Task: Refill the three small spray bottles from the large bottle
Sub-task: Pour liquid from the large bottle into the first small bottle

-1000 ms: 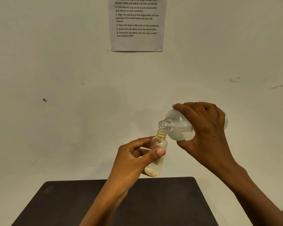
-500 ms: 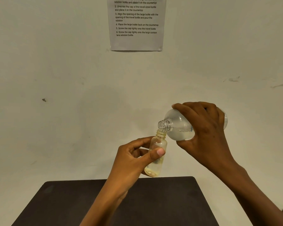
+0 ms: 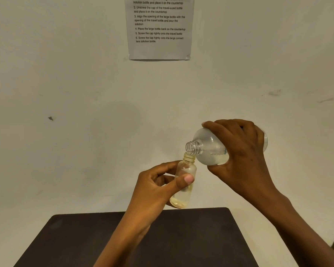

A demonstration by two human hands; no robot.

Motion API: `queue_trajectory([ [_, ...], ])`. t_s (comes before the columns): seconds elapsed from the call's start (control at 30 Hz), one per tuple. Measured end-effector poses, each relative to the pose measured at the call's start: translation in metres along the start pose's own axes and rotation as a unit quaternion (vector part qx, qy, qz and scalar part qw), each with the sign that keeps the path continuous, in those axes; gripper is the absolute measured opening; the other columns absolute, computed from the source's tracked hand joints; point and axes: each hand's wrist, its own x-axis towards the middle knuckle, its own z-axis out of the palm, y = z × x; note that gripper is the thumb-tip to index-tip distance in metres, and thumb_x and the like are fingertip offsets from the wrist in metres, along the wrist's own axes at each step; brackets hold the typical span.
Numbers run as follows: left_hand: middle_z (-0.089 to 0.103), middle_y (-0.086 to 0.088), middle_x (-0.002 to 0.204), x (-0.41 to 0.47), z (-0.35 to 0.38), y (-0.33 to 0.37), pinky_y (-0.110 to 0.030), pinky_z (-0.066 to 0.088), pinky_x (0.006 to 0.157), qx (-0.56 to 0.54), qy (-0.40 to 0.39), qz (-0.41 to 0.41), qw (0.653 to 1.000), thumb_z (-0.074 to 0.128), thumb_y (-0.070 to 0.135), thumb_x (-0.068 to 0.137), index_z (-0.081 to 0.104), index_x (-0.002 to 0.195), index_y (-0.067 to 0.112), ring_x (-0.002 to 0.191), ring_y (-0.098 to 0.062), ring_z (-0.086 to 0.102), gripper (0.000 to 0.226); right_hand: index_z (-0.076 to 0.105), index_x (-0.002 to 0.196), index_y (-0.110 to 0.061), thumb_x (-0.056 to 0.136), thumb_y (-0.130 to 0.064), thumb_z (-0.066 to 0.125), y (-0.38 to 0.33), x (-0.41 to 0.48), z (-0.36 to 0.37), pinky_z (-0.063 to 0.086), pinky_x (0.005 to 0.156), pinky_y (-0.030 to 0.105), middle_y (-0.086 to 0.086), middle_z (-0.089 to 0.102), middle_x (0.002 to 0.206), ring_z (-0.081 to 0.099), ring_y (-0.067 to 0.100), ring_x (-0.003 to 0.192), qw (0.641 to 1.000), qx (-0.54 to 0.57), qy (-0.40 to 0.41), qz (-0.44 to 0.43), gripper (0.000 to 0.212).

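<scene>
My left hand [image 3: 158, 186] grips a small clear bottle [image 3: 187, 169] with a yellowish tint, uncapped and nearly upright, thumb across its front. A little liquid lies at its bottom. My right hand [image 3: 239, 151] grips the large clear bottle [image 3: 208, 147], tipped on its side with its open threaded neck pointing left and down. That neck sits just above the small bottle's mouth, touching or nearly so. Liquid pools in the lower side of the large bottle. Both bottles are held in the air above the dark table [image 3: 201, 237]. No other small bottle shows.
A printed instruction sheet [image 3: 159, 27] hangs on the pale wall behind. The dark table has rounded far corners, and its surface fills the bottom of the view under my forearms.
</scene>
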Motion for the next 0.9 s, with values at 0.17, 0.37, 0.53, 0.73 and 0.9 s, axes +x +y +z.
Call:
queue_trajectory([
  [0.17,0.071,0.011,0.079,-0.0008,-0.0005,0.0001,-0.031,0.059,0.058,-0.003,0.0,0.003,1.0,0.067,0.045,0.048,0.068,0.086,0.038,0.081,-0.015,0.068,0.039,0.041,0.12,-0.028,0.057,-0.03,0.067,-0.0003,-0.0004,0.0,0.039,0.083,0.048,0.006,0.06,0.111,0.037,0.02,0.106,1.0,-0.004,0.002,0.001,0.069],
  [0.37,0.07,0.016,0.077,-0.0005,-0.0007,-0.0008,-0.03,0.059,0.059,0.001,0.001,0.005,1.0,0.066,0.045,0.049,0.067,0.085,0.04,0.081,-0.015,0.068,0.037,0.041,0.12,-0.028,0.058,-0.032,0.067,-0.0004,-0.0007,0.0004,0.039,0.082,0.047,0.007,0.061,0.111,0.038,0.021,0.106,1.0,-0.001,0.005,0.001,0.067],
  [0.53,0.07,0.011,0.082,-0.0012,-0.0007,-0.0003,-0.033,0.059,0.06,0.002,0.0,0.01,1.0,0.067,0.047,0.047,0.067,0.089,0.037,0.083,-0.018,0.068,0.043,0.041,0.12,-0.027,0.058,-0.032,0.067,-0.0002,-0.001,0.0008,0.039,0.082,0.046,0.008,0.061,0.111,0.038,0.021,0.106,1.0,0.0,0.005,0.001,0.068],
  [0.73,0.071,0.004,0.089,-0.0012,-0.0009,-0.0008,-0.031,0.059,0.058,-0.003,0.002,0.006,1.0,0.08,0.044,0.056,0.068,0.085,0.039,0.085,-0.021,0.068,0.031,0.042,0.12,-0.028,0.059,-0.033,0.066,-0.0003,-0.0001,0.0,0.037,0.084,0.045,0.006,0.061,0.112,0.037,0.021,0.107,1.0,-0.003,-0.001,0.005,0.066],
  [0.9,0.071,0.004,0.09,-0.0012,-0.0006,-0.0012,-0.034,0.059,0.06,-0.001,0.007,0.001,1.0,0.078,0.044,0.059,0.069,0.087,0.037,0.086,-0.021,0.068,0.03,0.042,0.12,-0.028,0.059,-0.033,0.066,-0.0002,-0.0006,-0.0005,0.032,0.085,0.04,0.007,0.061,0.112,0.037,0.021,0.107,1.0,-0.004,-0.001,0.002,0.066],
])
